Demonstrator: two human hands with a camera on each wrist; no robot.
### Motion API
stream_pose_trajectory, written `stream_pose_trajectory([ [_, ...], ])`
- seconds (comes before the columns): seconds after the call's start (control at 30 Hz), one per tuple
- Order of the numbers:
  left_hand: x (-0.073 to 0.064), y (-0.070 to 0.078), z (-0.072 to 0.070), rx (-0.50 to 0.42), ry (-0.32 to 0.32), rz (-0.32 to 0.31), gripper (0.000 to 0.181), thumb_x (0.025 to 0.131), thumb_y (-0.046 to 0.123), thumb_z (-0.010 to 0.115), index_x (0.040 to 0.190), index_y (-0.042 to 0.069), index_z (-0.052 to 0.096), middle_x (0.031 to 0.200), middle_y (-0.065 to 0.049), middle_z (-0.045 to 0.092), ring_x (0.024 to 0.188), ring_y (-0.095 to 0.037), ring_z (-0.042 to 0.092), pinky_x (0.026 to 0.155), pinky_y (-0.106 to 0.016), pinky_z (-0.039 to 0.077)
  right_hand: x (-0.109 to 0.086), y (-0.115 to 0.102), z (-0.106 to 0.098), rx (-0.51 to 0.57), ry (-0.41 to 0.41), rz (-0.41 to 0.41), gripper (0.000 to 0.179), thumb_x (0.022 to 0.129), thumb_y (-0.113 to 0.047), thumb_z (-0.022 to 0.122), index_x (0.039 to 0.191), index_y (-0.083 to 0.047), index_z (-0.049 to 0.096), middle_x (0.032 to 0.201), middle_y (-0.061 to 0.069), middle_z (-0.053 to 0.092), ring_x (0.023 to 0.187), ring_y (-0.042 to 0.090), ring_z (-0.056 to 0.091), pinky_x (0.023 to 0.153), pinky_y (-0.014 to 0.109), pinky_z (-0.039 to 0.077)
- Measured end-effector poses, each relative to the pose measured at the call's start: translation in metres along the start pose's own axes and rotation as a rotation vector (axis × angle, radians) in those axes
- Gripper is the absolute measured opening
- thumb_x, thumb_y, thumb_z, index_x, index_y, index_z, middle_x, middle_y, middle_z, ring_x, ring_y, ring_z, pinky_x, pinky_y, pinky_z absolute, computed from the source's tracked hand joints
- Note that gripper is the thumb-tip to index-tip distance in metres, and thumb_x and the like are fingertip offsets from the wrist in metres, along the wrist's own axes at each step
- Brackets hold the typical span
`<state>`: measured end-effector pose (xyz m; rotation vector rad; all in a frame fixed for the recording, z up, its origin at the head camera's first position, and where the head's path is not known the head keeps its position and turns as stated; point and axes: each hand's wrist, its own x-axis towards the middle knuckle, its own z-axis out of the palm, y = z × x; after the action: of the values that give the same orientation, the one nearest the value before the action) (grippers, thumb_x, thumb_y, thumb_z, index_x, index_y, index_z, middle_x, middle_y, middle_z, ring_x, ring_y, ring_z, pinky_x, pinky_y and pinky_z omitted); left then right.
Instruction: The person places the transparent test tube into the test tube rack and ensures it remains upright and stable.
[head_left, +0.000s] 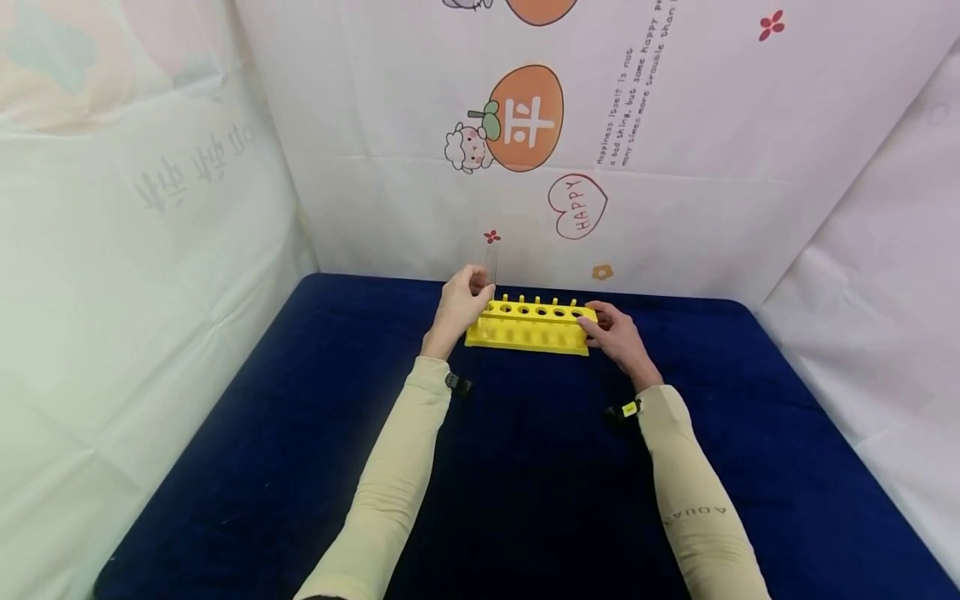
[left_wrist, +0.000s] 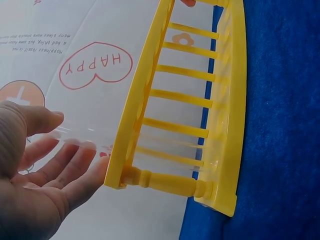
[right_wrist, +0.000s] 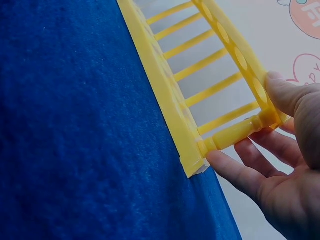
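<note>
A yellow test tube rack (head_left: 528,333) stands near the far edge of the table, its row of round holes on top. At its left end my left hand (head_left: 459,304) holds a clear test tube (head_left: 492,265) between thumb and fingers. The tube rises above that hand. In the left wrist view, the see-through lower part of the tube (left_wrist: 172,149) shows inside the rack, beside the end post. My right hand (head_left: 617,335) grips the rack's right end, thumb at the top plate and fingers around the end post (right_wrist: 232,134).
A dark blue cloth (head_left: 525,467) covers the table. White printed sheeting (head_left: 390,167) rises right behind the rack, with more sheeting on the left and right sides. Thin yellow pegs (head_left: 537,300) stick up along the rack's back.
</note>
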<state>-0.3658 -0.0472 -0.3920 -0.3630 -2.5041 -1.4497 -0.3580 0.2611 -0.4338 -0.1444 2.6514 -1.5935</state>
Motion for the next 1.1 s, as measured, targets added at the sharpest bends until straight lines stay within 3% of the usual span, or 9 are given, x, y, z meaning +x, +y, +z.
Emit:
stream_pose_trajectory([
  [0.67,0.005,-0.005,-0.017,0.054,-0.132,-0.06,0.036,0.098,0.033,0.059,0.13,0.015,0.056,0.123,-0.006,0.063,0.11,-0.022,0.061,0.094,-0.04,0.052,0.001,-0.001,0.004,-0.019,0.008,-0.005,0.066,0.097,-0.039,0.061,0.151,-0.009,0.036,0.143,0.023,0.048,0.122,0.039,0.055,0.091,0.048,0.055],
  [1.1,0.004,-0.013,-0.018,0.142,-0.161,-0.051,0.035,0.099,0.031,0.058,0.127,0.01,0.058,0.122,-0.008,0.063,0.111,-0.023,0.061,0.095,-0.041,0.052,0.003,0.001,0.001,-0.045,-0.012,-0.003,0.066,0.097,-0.04,0.06,0.15,-0.009,0.036,0.141,0.024,0.048,0.12,0.041,0.056,0.092,0.048,0.055],
])
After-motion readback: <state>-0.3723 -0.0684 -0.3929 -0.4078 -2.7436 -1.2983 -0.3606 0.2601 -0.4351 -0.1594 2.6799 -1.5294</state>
